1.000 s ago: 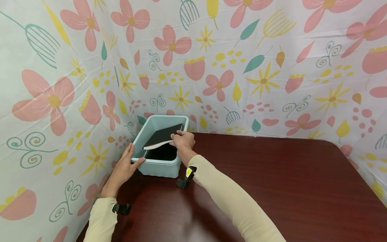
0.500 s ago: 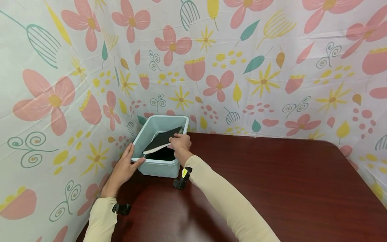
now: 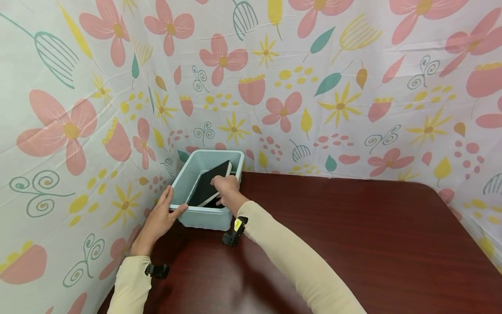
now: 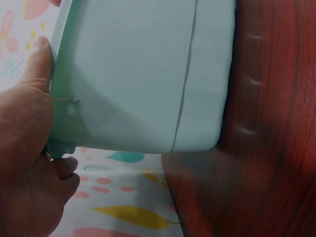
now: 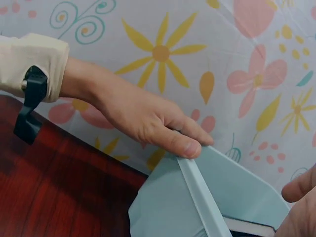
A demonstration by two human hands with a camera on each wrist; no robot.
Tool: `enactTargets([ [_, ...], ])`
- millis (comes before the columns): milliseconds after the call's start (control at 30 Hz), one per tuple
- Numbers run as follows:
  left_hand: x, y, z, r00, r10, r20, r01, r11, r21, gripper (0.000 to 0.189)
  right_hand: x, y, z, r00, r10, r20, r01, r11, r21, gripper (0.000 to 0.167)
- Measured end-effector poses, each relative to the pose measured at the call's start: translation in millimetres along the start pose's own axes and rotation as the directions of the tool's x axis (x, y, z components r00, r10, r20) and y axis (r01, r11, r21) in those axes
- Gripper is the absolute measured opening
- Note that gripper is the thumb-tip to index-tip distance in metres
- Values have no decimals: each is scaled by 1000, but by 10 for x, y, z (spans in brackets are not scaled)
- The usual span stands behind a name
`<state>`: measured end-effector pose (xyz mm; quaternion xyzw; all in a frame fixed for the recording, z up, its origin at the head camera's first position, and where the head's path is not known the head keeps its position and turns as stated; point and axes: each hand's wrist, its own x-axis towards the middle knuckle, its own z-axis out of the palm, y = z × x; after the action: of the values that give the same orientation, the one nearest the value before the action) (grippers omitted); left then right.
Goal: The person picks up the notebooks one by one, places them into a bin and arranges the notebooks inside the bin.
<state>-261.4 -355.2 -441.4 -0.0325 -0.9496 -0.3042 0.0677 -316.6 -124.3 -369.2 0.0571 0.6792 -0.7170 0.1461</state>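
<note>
A pale blue-green plastic bin (image 3: 208, 220) stands at the table's far left corner. My left hand (image 3: 158, 216) grips its near left corner, thumb at the near rim and fingers along the left side; the left wrist view shows the thumb and curled fingertips of this left hand (image 4: 29, 133) at the rim. Inside the bin a book (image 3: 207, 185) with a black cover and white page edges lies tilted. My right hand (image 3: 226, 188) holds it by its right side; some fingertips are hidden. In the right wrist view, only part of the right hand (image 5: 303, 212) shows, beside the white page edge.
The dark red wooden table (image 3: 353, 235) stretches to the right. Flower-printed cloth (image 3: 298, 87) hangs behind and along the left, close to the bin. Something dark lies in the bin under the book, too hidden to tell.
The right hand has moved left and deeper into the bin with the book. The book has turned and sunk lower, its page edges now facing right. The left hand stays at the corner.
</note>
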Motion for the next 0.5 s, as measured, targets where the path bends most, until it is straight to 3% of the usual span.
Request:
enactTargets([
  [200, 4, 3, 16, 1000, -15, -6, 15, 1000, -6, 96, -8, 5, 34, 999, 38, 27, -35, 995, -97, 61],
  [500, 8, 11, -9, 1000, -26, 5, 26, 1000, -1, 98, 10, 48, 88, 995, 61, 79, -57, 997, -48, 67],
])
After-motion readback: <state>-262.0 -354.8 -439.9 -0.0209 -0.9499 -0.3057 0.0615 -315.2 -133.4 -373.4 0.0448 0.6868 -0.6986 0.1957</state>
